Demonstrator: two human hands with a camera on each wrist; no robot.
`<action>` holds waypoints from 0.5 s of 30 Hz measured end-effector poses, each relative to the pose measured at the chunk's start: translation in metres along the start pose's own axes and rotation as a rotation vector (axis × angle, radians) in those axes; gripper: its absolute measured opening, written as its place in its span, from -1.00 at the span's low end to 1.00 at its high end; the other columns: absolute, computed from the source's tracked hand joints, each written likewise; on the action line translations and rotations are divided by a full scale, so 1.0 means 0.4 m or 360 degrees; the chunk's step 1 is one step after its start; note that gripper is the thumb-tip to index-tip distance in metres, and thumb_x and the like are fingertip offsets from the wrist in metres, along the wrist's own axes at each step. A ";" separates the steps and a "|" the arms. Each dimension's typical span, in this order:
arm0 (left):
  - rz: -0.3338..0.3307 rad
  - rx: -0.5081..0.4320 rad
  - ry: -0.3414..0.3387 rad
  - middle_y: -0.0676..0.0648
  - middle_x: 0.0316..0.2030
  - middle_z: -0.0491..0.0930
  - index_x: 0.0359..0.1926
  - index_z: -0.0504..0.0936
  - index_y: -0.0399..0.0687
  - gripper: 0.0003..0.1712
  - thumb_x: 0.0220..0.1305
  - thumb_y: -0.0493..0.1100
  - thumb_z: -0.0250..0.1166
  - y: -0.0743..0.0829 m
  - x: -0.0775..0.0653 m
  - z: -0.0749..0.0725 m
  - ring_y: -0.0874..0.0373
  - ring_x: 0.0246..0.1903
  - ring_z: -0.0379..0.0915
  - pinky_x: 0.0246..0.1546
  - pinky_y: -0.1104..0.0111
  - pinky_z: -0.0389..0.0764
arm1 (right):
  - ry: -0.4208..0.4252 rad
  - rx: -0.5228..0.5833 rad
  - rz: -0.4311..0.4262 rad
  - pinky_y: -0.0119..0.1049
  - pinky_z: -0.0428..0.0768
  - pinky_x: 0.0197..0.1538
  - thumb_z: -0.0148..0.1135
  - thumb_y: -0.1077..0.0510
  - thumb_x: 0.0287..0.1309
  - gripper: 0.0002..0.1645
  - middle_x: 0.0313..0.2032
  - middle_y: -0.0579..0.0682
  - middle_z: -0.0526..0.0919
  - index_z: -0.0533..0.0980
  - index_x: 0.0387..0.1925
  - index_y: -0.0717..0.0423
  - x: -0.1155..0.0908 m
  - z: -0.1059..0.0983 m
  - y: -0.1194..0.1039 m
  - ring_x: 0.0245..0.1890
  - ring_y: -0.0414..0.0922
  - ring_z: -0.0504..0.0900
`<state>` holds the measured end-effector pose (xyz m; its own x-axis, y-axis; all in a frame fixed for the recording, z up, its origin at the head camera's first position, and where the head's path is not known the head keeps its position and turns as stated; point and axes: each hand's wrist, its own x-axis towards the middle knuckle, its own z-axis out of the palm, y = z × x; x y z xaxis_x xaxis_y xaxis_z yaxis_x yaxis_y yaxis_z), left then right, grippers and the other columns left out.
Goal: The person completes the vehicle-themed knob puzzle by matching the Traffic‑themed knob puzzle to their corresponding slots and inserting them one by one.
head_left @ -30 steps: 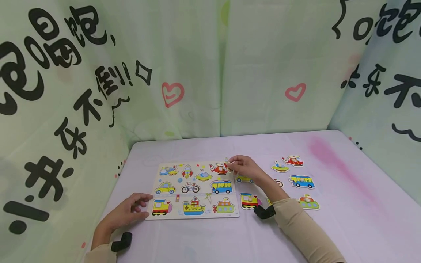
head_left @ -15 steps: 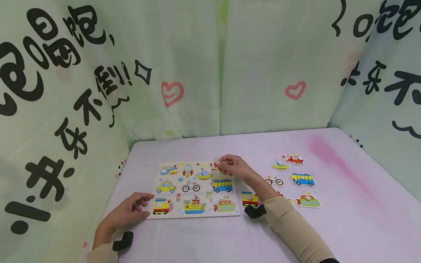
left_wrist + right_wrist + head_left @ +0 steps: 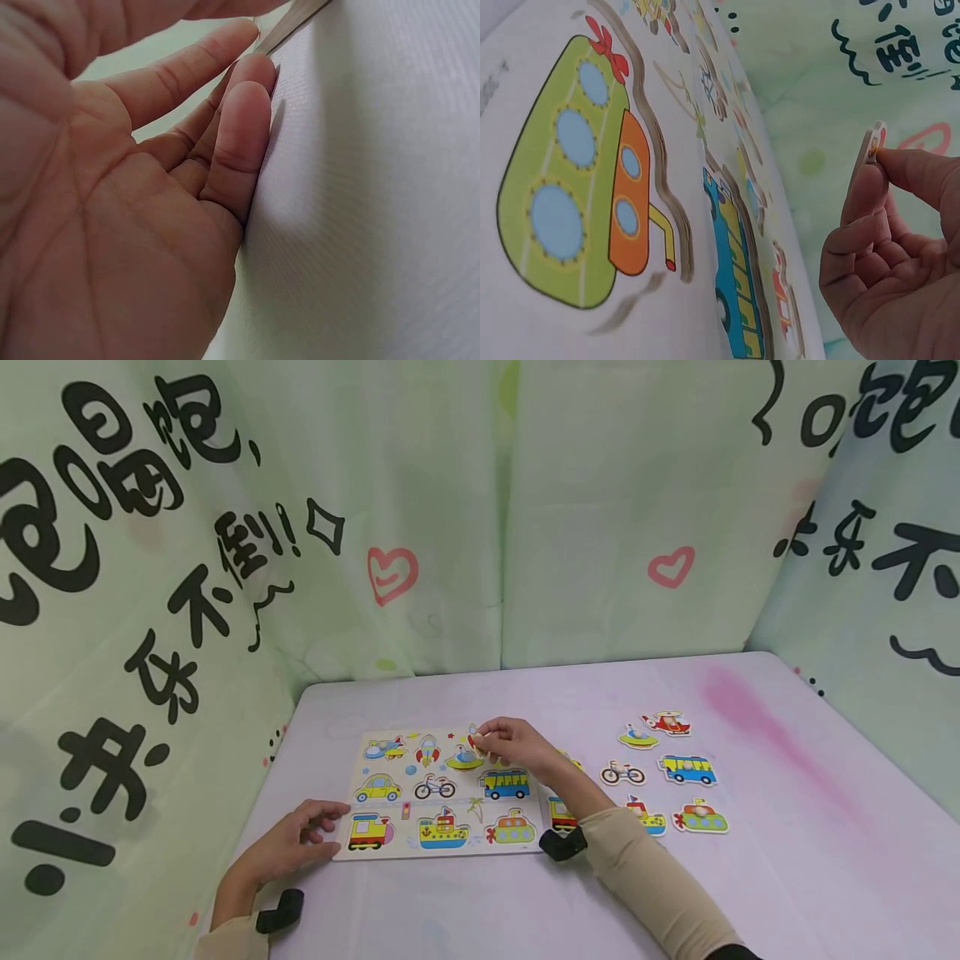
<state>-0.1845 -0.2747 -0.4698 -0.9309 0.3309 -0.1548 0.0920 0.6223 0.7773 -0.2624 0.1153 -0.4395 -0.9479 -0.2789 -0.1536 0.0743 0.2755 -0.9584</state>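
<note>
A white puzzle board (image 3: 408, 837) with pictures of vehicles lies on the table in the head view. My right hand (image 3: 513, 745) pinches a small rocket piece (image 3: 472, 737) between thumb and index finger, above the board's upper right part. In the right wrist view the piece (image 3: 871, 148) shows nearly edge-on, raised off the board. My left hand (image 3: 288, 839) rests at the board's left edge, thumb and index fingertip touching it; in the left wrist view its other fingers (image 3: 238, 150) lie loosely bent beside the tabletop.
Right of the board lie loose pieces: a helicopter (image 3: 670, 723), a flying saucer (image 3: 637, 738), a bicycle (image 3: 622, 773), a bus (image 3: 687, 769), a submarine (image 3: 701, 817) and a ship (image 3: 651, 819). The right forearm partly covers a train piece (image 3: 561, 814). Curtains surround the table's back and sides.
My right hand has moved left over the board with the rocket piece, from the top right corner towards the flying saucer picture. The left hand stays at the edge.
</note>
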 end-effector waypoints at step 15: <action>-0.0006 0.0042 0.0005 -0.07 -0.02 0.47 0.28 0.52 -0.16 -0.37 0.19 -0.26 0.48 -0.002 0.001 0.000 0.06 -0.05 0.36 -0.12 0.43 0.48 | -0.0111 0.0073 -0.0016 -0.29 0.47 -0.24 0.26 0.06 0.41 -0.72 -0.31 -0.08 0.69 0.58 -0.02 0.18 0.034 0.062 -0.010 -0.32 -0.09 0.57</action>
<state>-0.1848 -0.2753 -0.4705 -0.9323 0.3263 -0.1561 0.0974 0.6420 0.7605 -0.2679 0.0874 -0.4437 -0.9251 -0.3451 -0.1585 0.0801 0.2305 -0.9698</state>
